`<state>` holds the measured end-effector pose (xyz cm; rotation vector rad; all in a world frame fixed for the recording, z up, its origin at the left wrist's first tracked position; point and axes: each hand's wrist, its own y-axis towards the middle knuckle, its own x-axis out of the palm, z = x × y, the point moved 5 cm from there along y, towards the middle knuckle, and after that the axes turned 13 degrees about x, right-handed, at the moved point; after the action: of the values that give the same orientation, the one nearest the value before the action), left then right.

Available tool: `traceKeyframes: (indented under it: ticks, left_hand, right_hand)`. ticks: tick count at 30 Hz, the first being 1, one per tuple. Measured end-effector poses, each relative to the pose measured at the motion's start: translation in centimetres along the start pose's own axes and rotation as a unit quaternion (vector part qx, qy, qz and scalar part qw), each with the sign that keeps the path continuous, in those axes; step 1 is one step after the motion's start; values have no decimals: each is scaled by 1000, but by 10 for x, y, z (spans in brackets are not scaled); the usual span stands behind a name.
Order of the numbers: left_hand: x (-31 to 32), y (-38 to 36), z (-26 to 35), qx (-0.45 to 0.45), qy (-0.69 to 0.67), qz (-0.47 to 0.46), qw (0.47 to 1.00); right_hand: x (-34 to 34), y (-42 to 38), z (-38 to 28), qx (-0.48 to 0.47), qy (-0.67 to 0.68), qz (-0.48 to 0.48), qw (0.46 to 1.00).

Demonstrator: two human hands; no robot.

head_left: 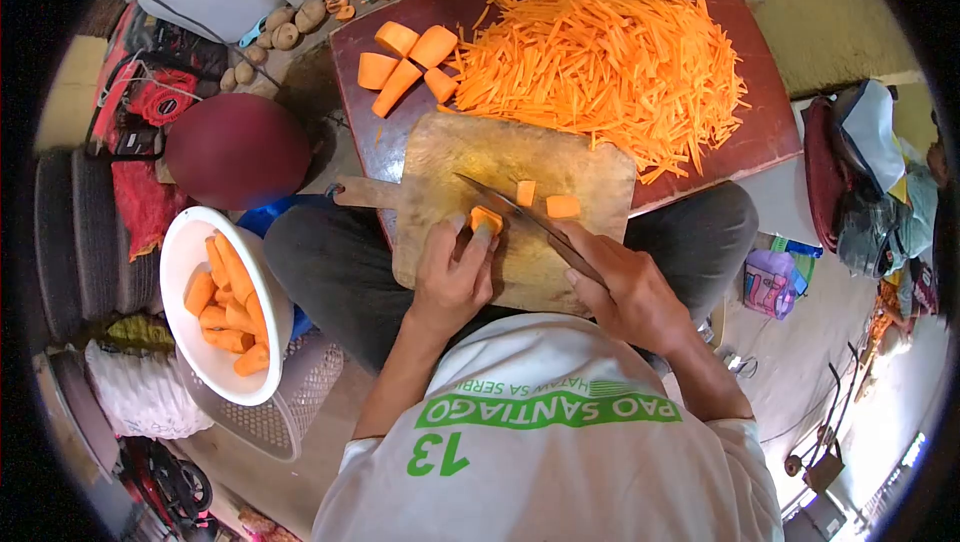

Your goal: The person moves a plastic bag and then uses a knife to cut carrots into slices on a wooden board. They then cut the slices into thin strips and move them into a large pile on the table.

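Observation:
On the wooden cutting board [430, 167], my left hand [455, 267] is closed, its fingertips holding a small carrot piece [486, 219]. My right hand [625, 287] grips a knife [520, 210], whose blade points up and left, just beside that piece. Two cut carrot pieces [563, 206] lie on the board to the right of the blade. Beyond the board, a large heap of shredded carrot [610, 62] covers much of the red table [765, 112]. Several thick carrot chunks [397, 39] sit left of the heap.
A white bowl [173, 312] of peeled carrots stands at my left, over a perforated basket [285, 422]. Near it is a round dark red seat [237, 150]. Brown round objects [286, 36] lie at the upper left. A purple bag [768, 282] is at the right.

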<state>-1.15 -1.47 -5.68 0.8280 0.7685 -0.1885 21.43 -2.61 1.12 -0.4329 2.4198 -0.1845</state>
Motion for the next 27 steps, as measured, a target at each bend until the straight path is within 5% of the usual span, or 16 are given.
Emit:
traceKeyframes:
  ticks: [27]
  left_hand:
    - [-3,1,4,30,10,-53,998]
  right_hand:
    - [29,12,-3,31,-139,-51,988]
